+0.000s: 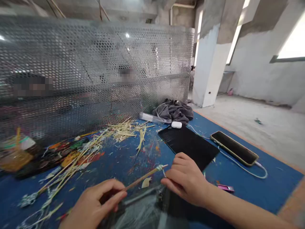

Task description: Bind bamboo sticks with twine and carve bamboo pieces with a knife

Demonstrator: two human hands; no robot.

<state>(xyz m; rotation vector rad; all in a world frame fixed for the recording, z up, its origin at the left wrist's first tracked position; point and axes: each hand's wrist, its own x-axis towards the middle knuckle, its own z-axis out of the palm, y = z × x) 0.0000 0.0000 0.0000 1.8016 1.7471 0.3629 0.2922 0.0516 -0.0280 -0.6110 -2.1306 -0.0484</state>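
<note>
A thin brown wooden stick slants up to the right, its lower end pinched between the thumb and fingers of my left hand. Near its far tip, pale string is wound in a small knot. From this winding a short length of string runs down to my right hand, whose curled fingers grip it. Below the stick lies clear, crinkled plastic, partly hidden by my hands. A small pale scrap shows just beneath the stick.
Long thin strips and pale shavings lie at left and back. A black tablet, a white earbud case, a phone on a cable and a purple cutter lie right. A perforated metal screen stands behind.
</note>
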